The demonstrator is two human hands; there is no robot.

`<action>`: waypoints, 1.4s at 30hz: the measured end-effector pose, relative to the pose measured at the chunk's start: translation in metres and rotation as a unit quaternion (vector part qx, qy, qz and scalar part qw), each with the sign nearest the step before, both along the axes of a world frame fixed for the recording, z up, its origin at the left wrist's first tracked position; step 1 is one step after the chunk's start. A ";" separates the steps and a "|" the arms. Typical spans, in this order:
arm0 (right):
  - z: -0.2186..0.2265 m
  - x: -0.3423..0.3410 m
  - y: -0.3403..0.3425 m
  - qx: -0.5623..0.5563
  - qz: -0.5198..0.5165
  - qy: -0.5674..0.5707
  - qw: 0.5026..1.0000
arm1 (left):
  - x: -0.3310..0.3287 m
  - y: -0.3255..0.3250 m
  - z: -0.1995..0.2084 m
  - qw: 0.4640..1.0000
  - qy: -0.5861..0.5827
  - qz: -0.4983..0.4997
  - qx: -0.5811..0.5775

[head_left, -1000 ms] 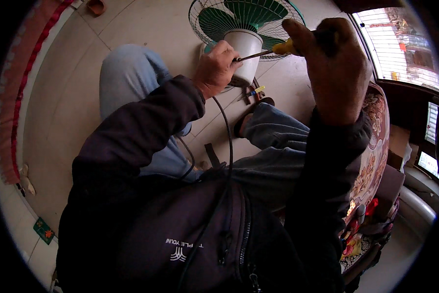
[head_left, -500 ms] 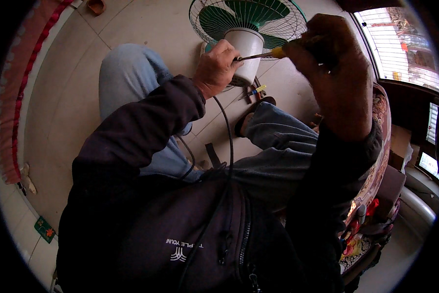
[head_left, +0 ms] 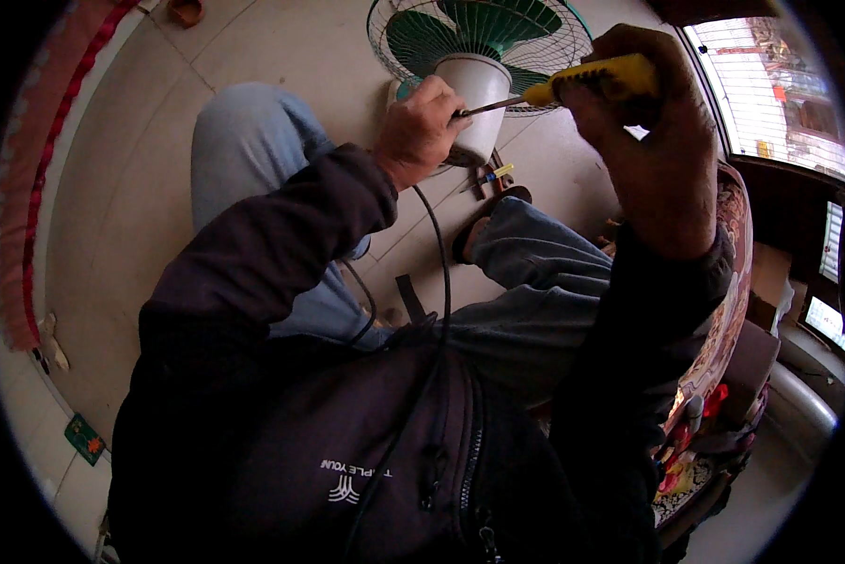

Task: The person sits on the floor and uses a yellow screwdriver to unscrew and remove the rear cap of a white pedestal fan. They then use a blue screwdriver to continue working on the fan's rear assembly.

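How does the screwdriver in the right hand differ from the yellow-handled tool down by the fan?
The screwdriver is gripped by the right hand; the yellow-handled tool lies below, untouched by either hand. In this view, the screwdriver's handle looks larger and thicker than the yellow-handled tool's. Both handles are yellow.

A pink curtain (head_left: 23, 188) hangs left, a bright window (head_left: 756, 103) right.

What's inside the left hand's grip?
A small dark piece shows at the tip of the yellow-handled screwdriver; a black cable emerges below the left hand. The fingers cover the rest, including whether piece and cable join.
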State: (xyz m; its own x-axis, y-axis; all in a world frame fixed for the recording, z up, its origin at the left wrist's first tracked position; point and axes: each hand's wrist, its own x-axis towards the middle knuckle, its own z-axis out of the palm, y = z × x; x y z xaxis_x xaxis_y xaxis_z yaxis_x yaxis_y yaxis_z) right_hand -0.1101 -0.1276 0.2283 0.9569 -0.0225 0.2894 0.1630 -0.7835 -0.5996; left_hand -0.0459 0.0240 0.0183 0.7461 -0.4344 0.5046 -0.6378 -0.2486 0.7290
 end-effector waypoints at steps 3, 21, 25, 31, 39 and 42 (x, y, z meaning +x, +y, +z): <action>-0.004 0.001 -0.006 -0.061 -0.070 -0.010 0.996 | 0.000 0.000 0.000 1.000 0.008 0.001 0.006; -0.002 0.002 -0.013 -0.101 -0.181 0.029 0.978 | 0.000 -0.002 0.000 1.000 0.005 -0.003 0.007; -0.003 0.004 -0.015 -0.055 -0.173 0.048 0.982 | 0.000 -0.001 0.000 1.000 -0.002 -0.003 0.001; -0.001 -0.001 -0.020 -0.032 0.022 0.006 0.999 | 0.000 0.000 0.001 1.000 -0.005 0.002 0.013; -0.006 0.001 -0.017 -0.110 -0.165 -0.048 0.979 | 0.000 -0.003 0.000 1.000 -0.011 -0.005 0.008; -0.004 0.002 -0.011 -0.067 -0.138 -0.008 0.988 | 0.001 -0.001 0.000 1.000 -0.013 -0.002 0.005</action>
